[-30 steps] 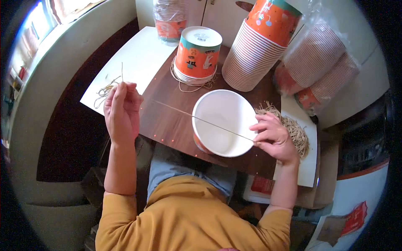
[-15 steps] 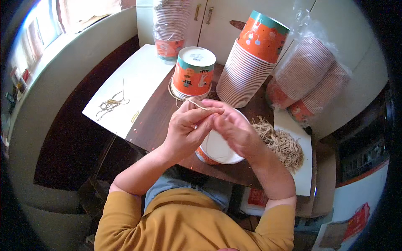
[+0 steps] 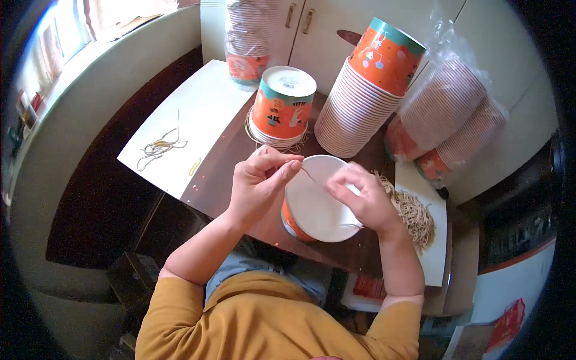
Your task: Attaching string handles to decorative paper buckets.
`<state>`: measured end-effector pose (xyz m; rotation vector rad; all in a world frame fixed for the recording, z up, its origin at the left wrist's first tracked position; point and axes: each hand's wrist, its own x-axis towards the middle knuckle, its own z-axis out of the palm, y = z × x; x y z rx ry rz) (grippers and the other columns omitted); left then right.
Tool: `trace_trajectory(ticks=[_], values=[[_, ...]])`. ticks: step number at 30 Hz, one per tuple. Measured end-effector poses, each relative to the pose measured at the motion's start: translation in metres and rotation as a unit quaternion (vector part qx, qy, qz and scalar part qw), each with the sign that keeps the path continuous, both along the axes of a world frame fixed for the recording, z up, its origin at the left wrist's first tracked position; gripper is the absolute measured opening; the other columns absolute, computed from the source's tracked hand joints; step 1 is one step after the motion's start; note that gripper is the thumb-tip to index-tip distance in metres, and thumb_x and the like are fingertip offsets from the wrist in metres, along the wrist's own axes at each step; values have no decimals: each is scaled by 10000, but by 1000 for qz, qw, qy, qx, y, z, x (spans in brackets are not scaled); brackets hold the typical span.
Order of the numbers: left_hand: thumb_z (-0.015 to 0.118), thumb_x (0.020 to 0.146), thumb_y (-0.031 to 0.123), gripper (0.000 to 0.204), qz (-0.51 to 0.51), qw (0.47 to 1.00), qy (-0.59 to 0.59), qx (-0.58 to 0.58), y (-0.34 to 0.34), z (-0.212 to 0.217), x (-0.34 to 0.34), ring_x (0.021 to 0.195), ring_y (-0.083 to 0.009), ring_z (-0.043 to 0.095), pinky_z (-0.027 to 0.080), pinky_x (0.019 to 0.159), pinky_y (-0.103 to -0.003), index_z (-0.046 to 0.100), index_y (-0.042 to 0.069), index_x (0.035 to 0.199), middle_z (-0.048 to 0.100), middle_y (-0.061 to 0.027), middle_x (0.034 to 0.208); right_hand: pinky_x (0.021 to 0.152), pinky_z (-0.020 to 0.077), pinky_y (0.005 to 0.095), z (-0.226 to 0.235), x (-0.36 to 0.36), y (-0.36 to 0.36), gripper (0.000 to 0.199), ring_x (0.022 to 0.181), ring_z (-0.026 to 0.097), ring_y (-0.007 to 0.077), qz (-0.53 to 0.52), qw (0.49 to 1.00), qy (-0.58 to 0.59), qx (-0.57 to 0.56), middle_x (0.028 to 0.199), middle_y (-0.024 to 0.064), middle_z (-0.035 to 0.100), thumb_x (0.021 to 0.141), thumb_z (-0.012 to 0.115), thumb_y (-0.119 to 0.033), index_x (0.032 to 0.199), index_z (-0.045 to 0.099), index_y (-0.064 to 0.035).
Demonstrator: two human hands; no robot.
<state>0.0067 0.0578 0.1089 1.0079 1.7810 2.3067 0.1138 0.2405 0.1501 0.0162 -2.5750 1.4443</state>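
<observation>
Head view, looking straight down: your dark wooden desk [image 3: 228, 180] carries everything, with a white sheet [image 3: 198, 114] over its left part and another white sheet [image 3: 432, 246] at its right edge. Behind your hands leans a tall slanted stack of orange paper cups [image 3: 366, 96], with bagged cup stacks [image 3: 444, 120] to its right and a further wrapped stack [image 3: 249, 42] at the back. One upturned orange cup [image 3: 282, 108] stands alone in the middle with thin loops lying round its foot, which suggests it is already strung. The cup in hand [image 3: 318, 201] lies near the front edge, its white inside turned up to you. Your left hand [image 3: 258, 186] is closed in a pinch on a thin string [image 3: 308, 174] just over the cup's rim; your right hand [image 3: 363, 201] is curled over the right rim, steadying the cup, fingertips close to the string's other end (whether they grip it I cannot tell). A heap of straw-coloured strings [image 3: 414, 213] waits just right of it, and a few loose ones [image 3: 159, 147] lie on the left sheet, so judging by the stacks, most cups remain unstrung. A second ago your hands were spread wide, drawing one string taut across the cup; now they have closed in together over its rim.
</observation>
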Motion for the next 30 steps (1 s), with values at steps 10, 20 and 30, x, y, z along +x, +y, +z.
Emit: trace_trajectory(ticks=[10, 20, 30], values=[[723, 764, 33, 185, 21, 985, 164, -56, 4, 12, -3, 679, -110, 484, 401, 591, -243, 711, 43, 948, 515, -25, 738, 509, 379, 171, 11, -22, -32, 347, 595, 443, 22, 44, 913, -104, -392, 810, -21, 532, 919, 589, -255, 1167, 515, -24], [623, 867, 82, 304, -88, 985, -52, -139, 8, -29, -29, 802, -75, 557, 467, 725, -218, 595, -22, 1152, 611, -18, 871, 614, 424, 206, -31, -36, -2, 101, 678, 502, 35, -67, 985, -110, -114, 755, -23, 586, 871, 623, -122, 855, 628, -23], [570, 922, 118, 310, -171, 962, -195, -89, -8, -39, 12, 718, -78, 582, 504, 641, -224, 528, -31, 1191, 620, -41, 851, 635, 444, 236, -39, -30, -4, 121, 702, 527, 59, -70, 971, -212, -82, 768, -4, 611, 864, 632, -131, 841, 632, -12]])
